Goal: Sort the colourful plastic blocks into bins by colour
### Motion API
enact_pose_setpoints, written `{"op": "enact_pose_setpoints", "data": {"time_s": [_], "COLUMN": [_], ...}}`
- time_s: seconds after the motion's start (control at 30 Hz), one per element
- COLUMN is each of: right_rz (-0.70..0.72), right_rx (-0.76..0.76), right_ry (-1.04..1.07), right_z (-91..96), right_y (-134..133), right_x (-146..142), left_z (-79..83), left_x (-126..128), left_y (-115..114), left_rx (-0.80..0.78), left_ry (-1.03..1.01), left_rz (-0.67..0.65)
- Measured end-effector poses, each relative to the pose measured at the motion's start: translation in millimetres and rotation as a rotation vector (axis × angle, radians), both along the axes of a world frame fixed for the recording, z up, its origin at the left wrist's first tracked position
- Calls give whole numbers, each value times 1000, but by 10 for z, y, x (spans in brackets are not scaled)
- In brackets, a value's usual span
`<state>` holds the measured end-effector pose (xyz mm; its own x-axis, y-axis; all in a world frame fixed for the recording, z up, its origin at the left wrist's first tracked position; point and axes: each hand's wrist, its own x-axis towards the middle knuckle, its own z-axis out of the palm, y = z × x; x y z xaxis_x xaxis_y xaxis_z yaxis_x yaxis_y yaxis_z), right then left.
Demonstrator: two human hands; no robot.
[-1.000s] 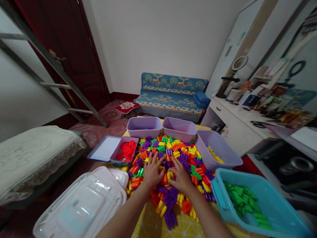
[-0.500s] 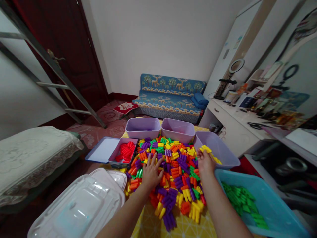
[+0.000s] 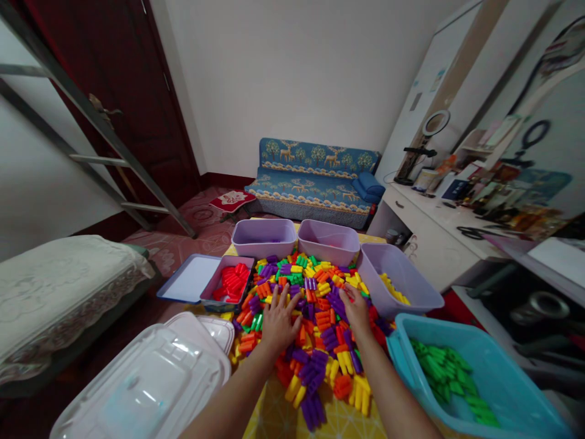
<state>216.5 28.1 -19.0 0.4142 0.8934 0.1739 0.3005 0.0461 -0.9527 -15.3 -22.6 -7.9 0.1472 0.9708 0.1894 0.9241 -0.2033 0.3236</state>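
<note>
A large heap of plastic building blocks (image 3: 322,317) in yellow, orange, purple, green and red covers the table. My left hand (image 3: 280,320) lies on the heap's left part, fingers spread, with nothing visibly held. Over the right side of the heap is my right hand (image 3: 356,312), its fingers apart and close to purple and red blocks; I make out nothing in it. To its right stands a lilac bin (image 3: 381,256) with yellow blocks (image 3: 393,289) inside. A turquoise tub (image 3: 493,341) nearer to me holds green blocks (image 3: 450,372).
Two more lilac bins (image 3: 264,247) (image 3: 326,245) line the table's far edge. At left are a box (image 3: 205,291) of red blocks, its lid (image 3: 189,277), and clear plastic lids (image 3: 150,378). Beyond stand a sofa (image 3: 311,183) and a cluttered dresser (image 3: 425,213).
My right hand has moved left from the right lilac bin to the heap, and the yellow blocks it held are gone from it. The turquoise tub has shifted slightly. My left hand stays put.
</note>
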Motion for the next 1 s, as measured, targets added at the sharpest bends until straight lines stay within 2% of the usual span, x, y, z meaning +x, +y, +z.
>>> {"op": "enact_pose_setpoints", "data": {"time_s": [0.17, 0.3, 0.4, 0.6, 0.77, 1.0], "right_rz": [147, 269, 325, 341, 418, 389], "right_rx": [39, 2, 15, 78, 109, 40], "right_ry": [-484, -666, -702, -683, -680, -675], "right_z": [-36, 33, 87, 195, 250, 277], "right_y": [56, -9, -98, -272, -362, -447], "right_x": [-453, -765, -837, -746, -729, -773], "left_z": [-37, -61, -49, -15, -2, -13], "left_x": [12, 20, 19, 15, 7, 11], "left_y": [19, 28, 20, 0, -5, -3], "left_rx": [-3, -10, -13, -26, -17, -18], "left_ry": [23, 33, 23, 6, 23, 18], "left_rz": [9, 23, 17, 12, -3, -1]}}
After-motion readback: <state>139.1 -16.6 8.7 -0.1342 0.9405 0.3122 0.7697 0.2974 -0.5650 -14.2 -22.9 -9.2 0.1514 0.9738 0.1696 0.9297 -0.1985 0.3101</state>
